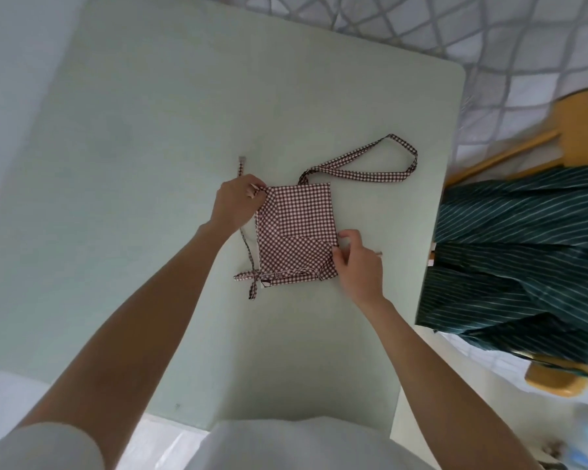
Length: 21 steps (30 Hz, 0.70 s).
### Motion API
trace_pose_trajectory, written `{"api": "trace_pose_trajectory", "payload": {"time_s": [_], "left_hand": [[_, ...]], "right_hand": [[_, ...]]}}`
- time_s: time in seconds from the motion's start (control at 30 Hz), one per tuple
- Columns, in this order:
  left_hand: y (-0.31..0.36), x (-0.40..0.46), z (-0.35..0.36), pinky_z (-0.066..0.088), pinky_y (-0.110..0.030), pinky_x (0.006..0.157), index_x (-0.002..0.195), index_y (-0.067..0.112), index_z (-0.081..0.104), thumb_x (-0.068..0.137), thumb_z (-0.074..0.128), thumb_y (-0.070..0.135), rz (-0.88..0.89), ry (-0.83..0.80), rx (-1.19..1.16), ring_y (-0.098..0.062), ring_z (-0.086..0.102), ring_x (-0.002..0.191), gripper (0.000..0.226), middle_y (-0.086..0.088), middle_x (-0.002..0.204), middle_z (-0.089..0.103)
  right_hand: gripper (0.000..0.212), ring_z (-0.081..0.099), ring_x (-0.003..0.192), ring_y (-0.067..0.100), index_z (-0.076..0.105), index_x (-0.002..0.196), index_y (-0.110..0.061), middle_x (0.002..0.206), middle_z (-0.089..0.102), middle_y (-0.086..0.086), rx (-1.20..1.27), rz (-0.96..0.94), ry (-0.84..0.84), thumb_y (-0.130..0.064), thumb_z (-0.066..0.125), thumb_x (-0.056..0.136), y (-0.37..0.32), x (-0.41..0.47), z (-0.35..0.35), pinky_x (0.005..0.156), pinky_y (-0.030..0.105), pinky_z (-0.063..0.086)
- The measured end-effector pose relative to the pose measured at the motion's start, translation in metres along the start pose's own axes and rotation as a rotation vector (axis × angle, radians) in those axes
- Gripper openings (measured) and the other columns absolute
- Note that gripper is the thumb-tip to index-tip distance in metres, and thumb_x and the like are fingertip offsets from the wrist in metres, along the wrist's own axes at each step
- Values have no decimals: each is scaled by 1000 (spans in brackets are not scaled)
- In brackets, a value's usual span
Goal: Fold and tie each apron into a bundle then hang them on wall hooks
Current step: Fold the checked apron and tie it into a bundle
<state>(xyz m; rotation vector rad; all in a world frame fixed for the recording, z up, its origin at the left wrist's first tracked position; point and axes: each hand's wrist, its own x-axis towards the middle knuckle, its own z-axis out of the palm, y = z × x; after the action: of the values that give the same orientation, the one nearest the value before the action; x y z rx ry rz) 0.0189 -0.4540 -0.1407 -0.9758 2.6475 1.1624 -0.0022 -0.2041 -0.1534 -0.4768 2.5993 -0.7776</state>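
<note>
The folded red-and-white gingham cloth apron (296, 232) lay square between both hands; left hand (236, 205) pinched its far-left corner, right hand (357, 266) pinched its near-right edge; neither nearer.

I see a little apron (296, 228) with dark red and white checks on a pale green table (150, 164). Beside it I see a dark green cloth (523, 252) with thin white stripes, on a yellow wooden chair (577, 120).

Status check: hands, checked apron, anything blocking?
Left hand pinches checked apron far-left corner; right hand pinches its right edge. Apron folded flat on table, neck loop loose. Nothing blocking.
</note>
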Motion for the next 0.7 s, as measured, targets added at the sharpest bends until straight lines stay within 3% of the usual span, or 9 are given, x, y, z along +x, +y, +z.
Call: {"api": "trace_pose_trajectory", "payload": {"time_s": [0.23,0.4,0.6,0.7], "left_hand": [[-4,-7,-3,45,-28,80,100,11,68,81,61,13,162,-20,110,-21,61,88,20,-7,96,68],[-5,-6,4,43,-34,79,108,6,63,91,52,13,253,-13,246,-29,60,88,22,-14,97,63],[-6,-4,4,44,-36,80,109,6,62,91,50,14,194,24,249,-29,60,91,23,-13,101,63],[-8,-15,4,47,-40,81,117,9,57,92,53,21,218,108,375,-30,54,105,28,-13,115,57]], "right_hand": [[28,49,53,13,48,121,-13,64,50,-6,-61,-22,-24,-17,52,94,-4,-6,0,50,28,40],[26,55,62,21,47,122,-12,72,63,2,-223,-57,-26,-18,46,96,-10,-3,-3,79,35,43],[28,61,69,23,48,124,-10,81,68,6,-241,-108,-21,-22,46,99,-9,4,-5,73,36,45],[26,61,72,25,51,119,-10,90,67,8,-268,-147,20,-22,51,96,-6,7,-2,73,37,46]]}}
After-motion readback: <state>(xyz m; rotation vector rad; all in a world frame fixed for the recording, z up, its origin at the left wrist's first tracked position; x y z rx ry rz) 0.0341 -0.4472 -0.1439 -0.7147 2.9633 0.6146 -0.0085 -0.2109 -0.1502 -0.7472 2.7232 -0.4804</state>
